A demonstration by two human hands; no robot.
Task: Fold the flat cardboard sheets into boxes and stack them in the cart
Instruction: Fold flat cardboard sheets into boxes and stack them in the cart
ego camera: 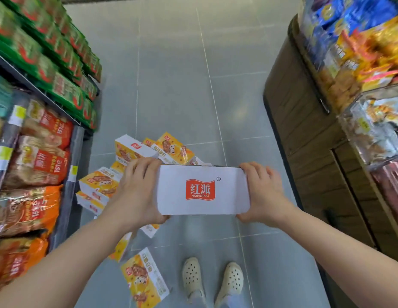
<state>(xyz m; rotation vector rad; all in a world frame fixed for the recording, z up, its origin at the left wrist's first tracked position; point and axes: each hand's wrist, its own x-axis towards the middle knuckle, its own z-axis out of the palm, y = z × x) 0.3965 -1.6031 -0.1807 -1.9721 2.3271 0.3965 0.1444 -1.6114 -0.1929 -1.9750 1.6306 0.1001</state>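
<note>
I hold a white cardboard box (202, 190) with a red logo on its upper face, level in front of me above the floor. My left hand (138, 190) grips its left end, fingers over the top and thumb underneath. My right hand (262, 192) grips its right end the same way. Below and to the left, several folded yellow-and-white boxes (135, 150) lie piled on the floor. A flat printed sheet (144, 278) lies near my feet. No cart shows in the frame.
A shelf of packaged snacks (35, 156) runs along the left, with green packs (60, 63) higher up. A brown wooden display stand (316, 138) with snack bags stands on the right. Grey tiled aisle floor (175, 85) stretches ahead. My white clogs (212, 281) show below.
</note>
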